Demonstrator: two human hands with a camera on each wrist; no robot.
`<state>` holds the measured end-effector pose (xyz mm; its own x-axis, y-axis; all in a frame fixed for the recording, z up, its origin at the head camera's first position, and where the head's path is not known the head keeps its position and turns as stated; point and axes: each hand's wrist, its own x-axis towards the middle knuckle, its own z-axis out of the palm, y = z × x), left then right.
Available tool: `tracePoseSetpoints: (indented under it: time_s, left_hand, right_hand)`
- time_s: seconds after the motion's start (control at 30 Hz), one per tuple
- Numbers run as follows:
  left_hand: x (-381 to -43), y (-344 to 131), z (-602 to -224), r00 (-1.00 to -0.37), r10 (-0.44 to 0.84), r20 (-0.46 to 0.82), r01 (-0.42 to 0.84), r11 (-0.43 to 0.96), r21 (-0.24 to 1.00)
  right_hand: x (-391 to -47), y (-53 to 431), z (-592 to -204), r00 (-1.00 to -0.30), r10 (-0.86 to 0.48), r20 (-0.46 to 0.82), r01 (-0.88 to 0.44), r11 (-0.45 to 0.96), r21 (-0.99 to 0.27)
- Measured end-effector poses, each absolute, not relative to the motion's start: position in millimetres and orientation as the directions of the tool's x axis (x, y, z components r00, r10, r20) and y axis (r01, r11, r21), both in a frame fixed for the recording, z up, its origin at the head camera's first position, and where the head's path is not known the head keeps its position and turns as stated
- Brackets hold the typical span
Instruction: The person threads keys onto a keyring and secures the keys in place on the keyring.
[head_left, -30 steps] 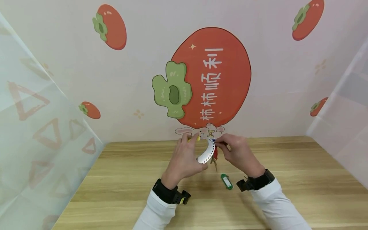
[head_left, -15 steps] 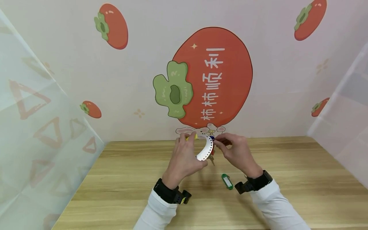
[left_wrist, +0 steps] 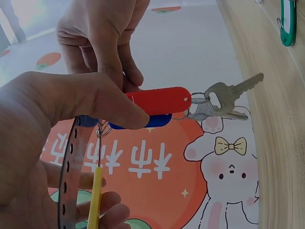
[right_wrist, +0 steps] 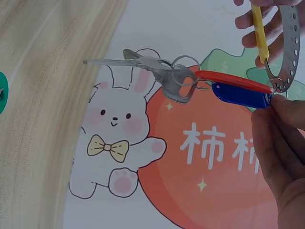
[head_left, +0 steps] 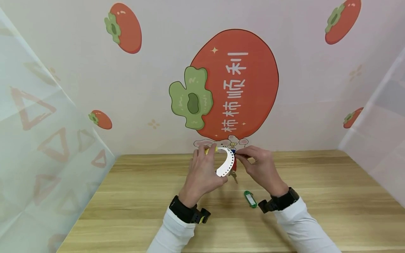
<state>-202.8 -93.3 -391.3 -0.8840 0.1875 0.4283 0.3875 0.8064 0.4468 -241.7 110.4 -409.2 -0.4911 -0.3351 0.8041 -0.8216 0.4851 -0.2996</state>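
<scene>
My left hand grips a curved silver metal key hoop punched with a row of holes, which has a yellow handle. At its right side, my right hand pinches the end of a blue key tag close to the hoop's tip. A red key tag lies against the blue one. Metal keys dangle from the tags on small rings. In the right wrist view, thin wire links sit at the hoop's tip; whether they are threaded on it, I cannot tell.
A green key tag with a white label lies on the wooden table below the right hand. Behind stands a printed backdrop with persimmons and a rabbit. Both wrists wear black camera straps.
The hoop and hanging tags have shifted slightly left and up, and the keys have swung. Both hands keep their grips, the right fingers staying at the tag end.
</scene>
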Motion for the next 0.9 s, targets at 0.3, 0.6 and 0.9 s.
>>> tracePoseSetpoints:
  time_s: [0.3,0.6,0.9]
  left_hand:
    - [-203.8,-94.6,-391.3,-0.890,0.178,0.420,0.373,0.815,0.444]
    - [-202.7,-95.2,-389.6,-0.920,0.220,0.324,0.362,0.795,0.487]
    - [-203.3,-98.0,-389.2,-0.932,0.224,0.285,0.353,0.744,0.568]
  right_hand:
    - [-243.2,112.1,-409.3,-0.522,-0.360,0.773,-0.815,0.479,-0.327]
    - [-244.0,114.5,-408.8,-0.561,-0.341,0.754,-0.782,0.518,-0.348]
    - [-245.8,124.5,-404.2,-0.611,-0.330,0.720,-0.739,0.565,-0.368]
